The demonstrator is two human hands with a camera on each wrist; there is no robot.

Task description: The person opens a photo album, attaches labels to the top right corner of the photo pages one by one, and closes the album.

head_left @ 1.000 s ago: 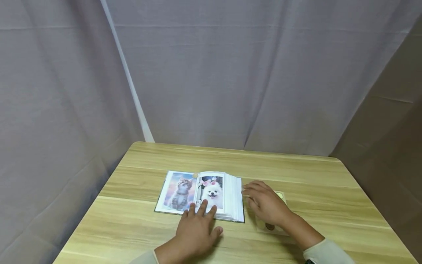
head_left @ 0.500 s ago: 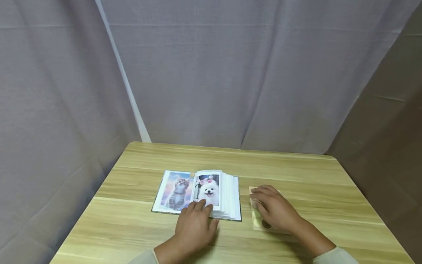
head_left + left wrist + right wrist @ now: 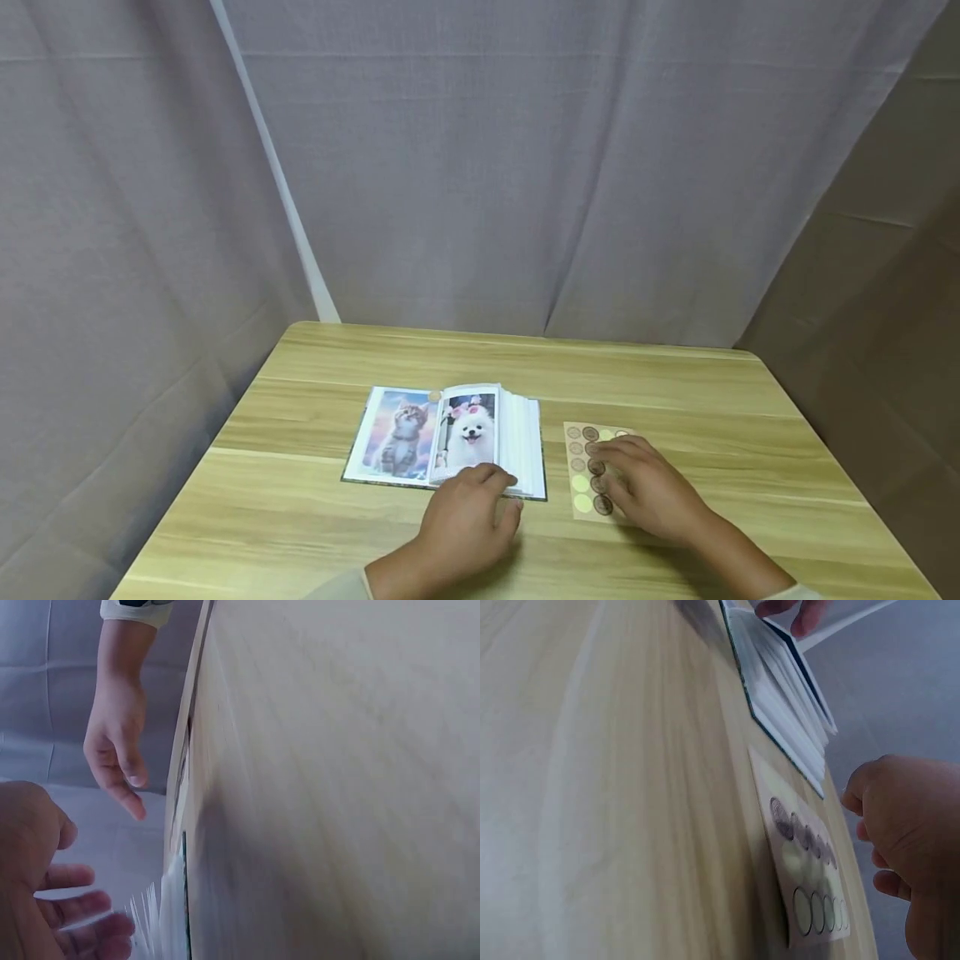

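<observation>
A photo album point(image 3: 531, 450) lies spread on the table, a kitten picture point(image 3: 401, 442) on its left page and a white dog picture point(image 3: 471, 435) on its right. A small round sticker point(image 3: 434, 397) sits at the top near the fold. My left hand point(image 3: 468, 521) is at the lower edge of the right page, fingers loosely bent by the page edges point(image 3: 154, 919) and holding nothing I can see. Over a sheet of round stickers point(image 3: 582, 467) hovers my right hand point(image 3: 652, 492), fingers relaxed. In the right wrist view, a gap shows between that hand and the sheet.
The wooden table point(image 3: 360, 550) has rounded far corners. Grey curtains point(image 3: 450, 167) hang behind it and along both sides, with a pale gap point(image 3: 277, 167) at the back left. The sticker sheet stands apart from the album, to its right.
My right hand has drawn back rightward from the album's edge to above the sticker sheet, uncovering its left columns. My left hand has shifted right along the album's lower edge, its spread fingers drawing together.
</observation>
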